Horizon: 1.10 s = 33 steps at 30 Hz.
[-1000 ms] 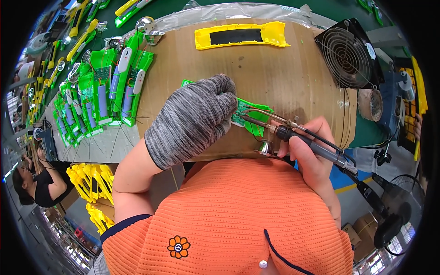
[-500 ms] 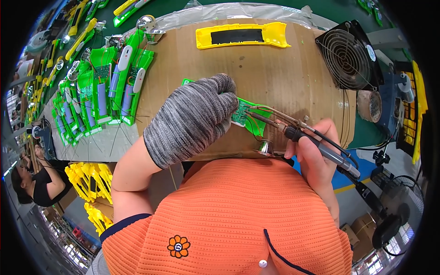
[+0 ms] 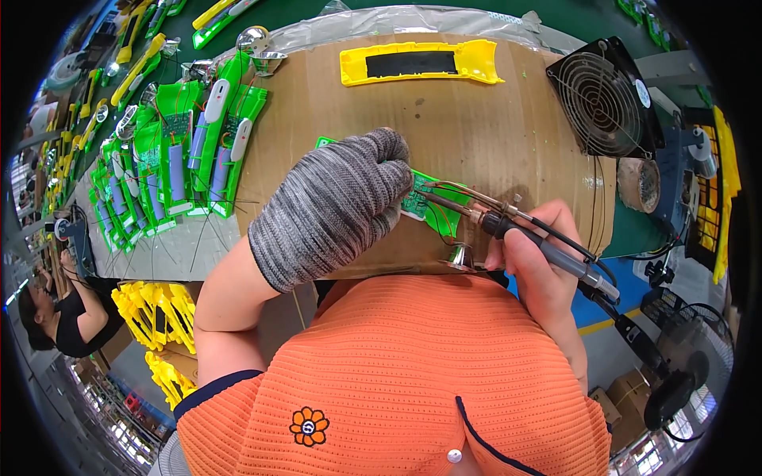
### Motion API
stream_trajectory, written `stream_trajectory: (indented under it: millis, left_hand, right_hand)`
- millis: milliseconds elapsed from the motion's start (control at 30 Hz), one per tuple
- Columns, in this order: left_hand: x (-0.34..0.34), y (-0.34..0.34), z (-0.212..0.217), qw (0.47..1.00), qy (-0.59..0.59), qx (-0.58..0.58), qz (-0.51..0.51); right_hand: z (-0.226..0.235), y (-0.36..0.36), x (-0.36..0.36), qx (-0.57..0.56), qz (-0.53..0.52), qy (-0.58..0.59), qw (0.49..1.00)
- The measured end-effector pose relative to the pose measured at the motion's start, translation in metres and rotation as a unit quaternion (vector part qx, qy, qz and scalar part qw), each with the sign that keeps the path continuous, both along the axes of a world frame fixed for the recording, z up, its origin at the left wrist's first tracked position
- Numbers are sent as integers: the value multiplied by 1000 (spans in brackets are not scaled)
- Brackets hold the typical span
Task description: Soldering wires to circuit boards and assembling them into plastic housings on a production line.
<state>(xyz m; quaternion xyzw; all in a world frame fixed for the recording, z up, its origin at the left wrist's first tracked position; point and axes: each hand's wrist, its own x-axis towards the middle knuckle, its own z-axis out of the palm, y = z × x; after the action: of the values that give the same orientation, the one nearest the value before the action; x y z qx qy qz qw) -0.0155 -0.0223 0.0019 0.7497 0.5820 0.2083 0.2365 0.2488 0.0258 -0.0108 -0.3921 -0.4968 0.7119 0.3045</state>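
Observation:
My left hand, in a grey striped knit glove, is closed over a green plastic housing and covers most of it. A green circuit board with red wires shows past the gloved fingers. A shiny reflector cup hangs by wires at the near end of the housing. My bare right hand grips a soldering iron with a thin metal feed tube along it. Its tip reaches the board beside my left fingers; whether it touches cannot be made out.
A yellow housing half with a black strip lies at the back of the cardboard sheet. At left are several green housings with purple cells. A black fan stands at the back right. Yellow parts fill a box at lower left.
My right hand and the soldering iron have shifted slightly left and up, the iron's tip nearer the gloved fingers. My left hand has stayed in place.

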Motion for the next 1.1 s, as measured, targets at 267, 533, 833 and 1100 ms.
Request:
stream_trajectory:
  millis: [267, 533, 833, 1100]
  left_hand:
    - [0, 0, 0, 1000, -11, 1, 6]
    - [-1, 1, 0, 1000, -16, -16, 4]
    - [-4, 2, 6, 1000, -26, 12, -6]
    - [-35, 65, -29, 970, 171, 152, 80]
  right_hand:
    - [1, 7, -1, -51, 0, 37, 998]
    - [8, 10, 2, -22, 1, 23, 999]
    - [20, 18, 16, 26, -72, 56, 995]
    - [16, 31, 26, 76, -115, 82, 987]
